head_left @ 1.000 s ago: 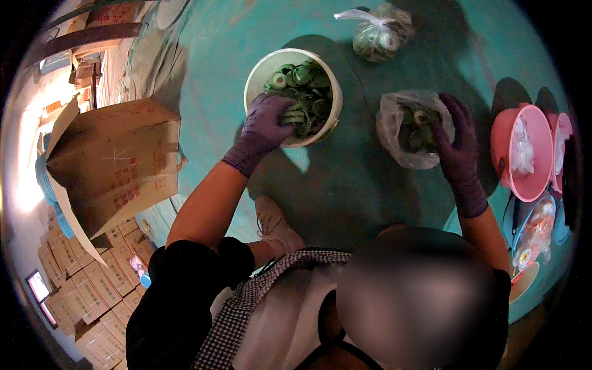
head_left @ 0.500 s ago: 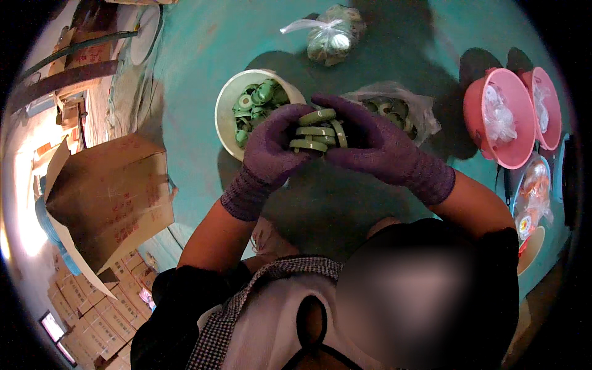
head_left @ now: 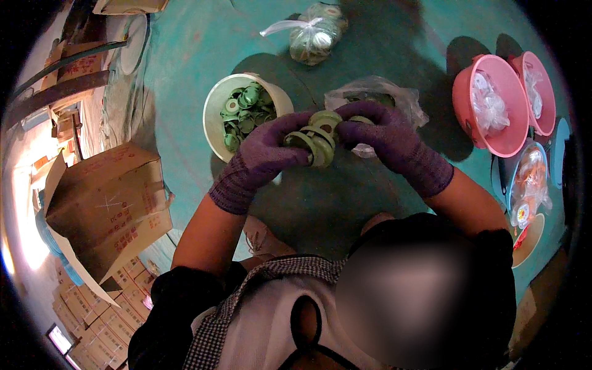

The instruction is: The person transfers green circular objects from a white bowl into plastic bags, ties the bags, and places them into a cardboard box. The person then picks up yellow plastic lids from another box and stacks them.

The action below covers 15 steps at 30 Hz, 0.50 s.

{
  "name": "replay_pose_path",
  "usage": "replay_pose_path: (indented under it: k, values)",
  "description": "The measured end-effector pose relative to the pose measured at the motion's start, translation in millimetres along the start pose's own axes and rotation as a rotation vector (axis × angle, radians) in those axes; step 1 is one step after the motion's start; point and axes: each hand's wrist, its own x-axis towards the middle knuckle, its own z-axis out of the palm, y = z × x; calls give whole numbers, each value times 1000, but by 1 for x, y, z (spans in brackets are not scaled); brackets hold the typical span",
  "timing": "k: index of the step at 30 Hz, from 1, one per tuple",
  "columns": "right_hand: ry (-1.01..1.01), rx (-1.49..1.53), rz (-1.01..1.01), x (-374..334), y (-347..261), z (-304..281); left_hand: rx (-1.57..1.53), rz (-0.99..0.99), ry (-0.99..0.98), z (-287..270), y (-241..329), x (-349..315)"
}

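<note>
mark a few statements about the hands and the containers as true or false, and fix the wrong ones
1. The left hand holds round green pieces. True.
2. The right hand is bare. False: it wears a purple knitted glove.
3. The round white bucket is empty. False: similar green pieces lie in it.
4. A knotted clear plastic bag lies beyond both hands. True.
5. Two round pink plastic basins stand left of the hands. False: they are to the right.
6. A brown cardboard box is left of the bucket. True.
</note>
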Motion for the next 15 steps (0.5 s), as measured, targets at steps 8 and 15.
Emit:
replay_pose_path:
  k: [8,15]
  values:
    - [81,-84,1,-21,-4,-33,-118,124,63,-2,-16,2]
    - [69,297,208,-11,19,-65,-472,160,-13,5,-27,6]
